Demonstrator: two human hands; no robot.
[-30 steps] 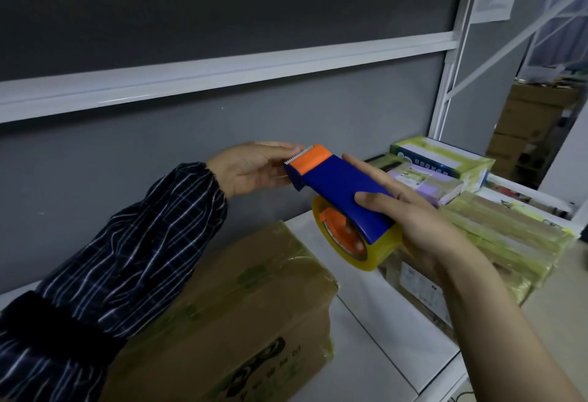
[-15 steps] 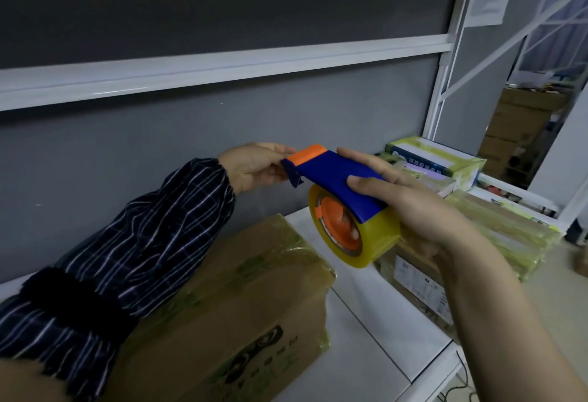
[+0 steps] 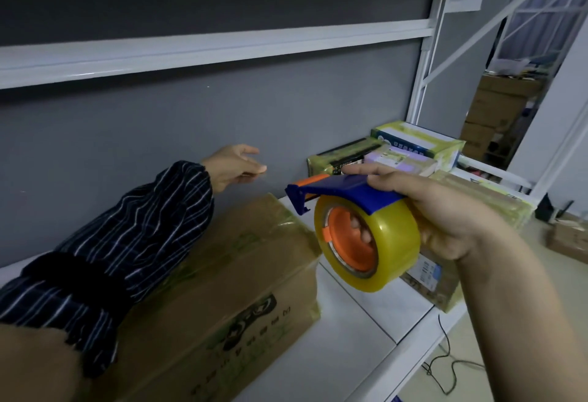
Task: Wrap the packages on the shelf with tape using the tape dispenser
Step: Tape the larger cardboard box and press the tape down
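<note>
Right hand grips the tape dispenser above the shelf, between the cardboard box on the left and taped packages at right. Left hand hovers, fingers loose, over the box's far end.

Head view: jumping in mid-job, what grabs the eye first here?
The blue-and-orange tape dispenser with its yellow roll, gripped by the right hand at centre right. Lower left, a brown cardboard box lies on the white shelf, the left hand held above its far end; taped packages stack up behind the dispenser.
</note>
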